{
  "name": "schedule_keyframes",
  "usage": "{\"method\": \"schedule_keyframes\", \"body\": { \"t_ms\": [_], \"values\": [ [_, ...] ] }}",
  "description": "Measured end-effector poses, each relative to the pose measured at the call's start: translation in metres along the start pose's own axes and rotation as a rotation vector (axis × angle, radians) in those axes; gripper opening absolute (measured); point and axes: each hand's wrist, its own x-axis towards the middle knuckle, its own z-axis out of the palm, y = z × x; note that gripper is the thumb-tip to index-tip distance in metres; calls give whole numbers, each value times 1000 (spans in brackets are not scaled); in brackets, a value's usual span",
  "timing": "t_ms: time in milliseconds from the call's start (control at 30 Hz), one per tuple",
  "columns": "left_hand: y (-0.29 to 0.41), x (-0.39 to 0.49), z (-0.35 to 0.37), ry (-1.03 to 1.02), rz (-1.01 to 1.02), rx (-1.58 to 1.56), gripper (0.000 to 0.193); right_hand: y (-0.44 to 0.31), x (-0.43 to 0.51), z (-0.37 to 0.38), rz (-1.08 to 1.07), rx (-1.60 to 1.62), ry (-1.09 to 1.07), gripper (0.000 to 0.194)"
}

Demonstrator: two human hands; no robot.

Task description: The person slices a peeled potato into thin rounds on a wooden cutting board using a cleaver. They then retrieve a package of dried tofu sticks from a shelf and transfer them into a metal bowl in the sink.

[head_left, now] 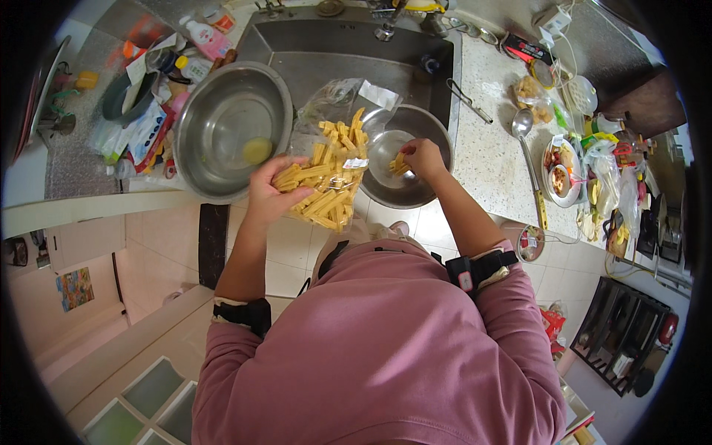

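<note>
My left hand (276,189) grips a clear plastic bag (328,172) filled with yellow dried tofu-skin sticks (331,192). The bag's upper part spreads over the sink's near edge and bears a white label. Over a small stainless steel bowl (434,192), my right hand (424,159) pinches a few short pieces of the sticks (398,164). Those pieces hang low inside the bowl; whether they touch its bottom I cannot tell. Left of the bag stands a larger stainless steel basin (222,111), with a round yellowish spot showing on its inner wall.
Behind the bowls lies a sink (311,61) with a faucet (385,32). On the right counter are a peeler-like wire tool (469,100), a ladle (523,125), and a plate of food (562,172). Bottles (204,36) and packets crowd the left. A bin (530,243) stands below.
</note>
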Motion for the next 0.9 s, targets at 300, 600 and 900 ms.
{"method": "schedule_keyframes", "body": {
  "t_ms": [300, 600, 900],
  "values": [
    [4, 1, 5, -6, -36, -21, 48, -8, -9, -28, -143, -49, 9, 17],
    [16, 17, 15, -172, 74, 117, 47, -139, -52, -135, -580, 162, -20, 24],
    [24, 30, 38, -252, 125, 127, 48, -154, -36, -120, -598, 86, -532, 54]
  ]
}}
